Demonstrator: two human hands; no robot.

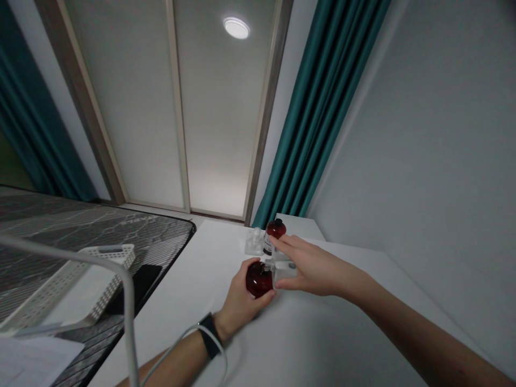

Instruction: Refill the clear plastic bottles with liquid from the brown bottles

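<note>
My left hand [244,295] is wrapped round a dark red, rounded bottle [258,280], which is tilted with its neck toward the right. My right hand [308,263] grips a clear, squarish container [283,272] against the neck of that bottle. Whether the two are joined or only touching, I cannot tell. Just beyond my right fingertips stands a second red bottle [276,229] with a black top, its lower part partly hidden. Left of it lies a clear plastic piece [253,243]; its exact kind is unclear.
Both hands work over a white table [181,301]. To the left, a white perforated basket [48,287], a black flat object [137,285] and paper [36,360] rest on a grey patterned surface. A pale curved tube [128,312] crosses the lower left foreground.
</note>
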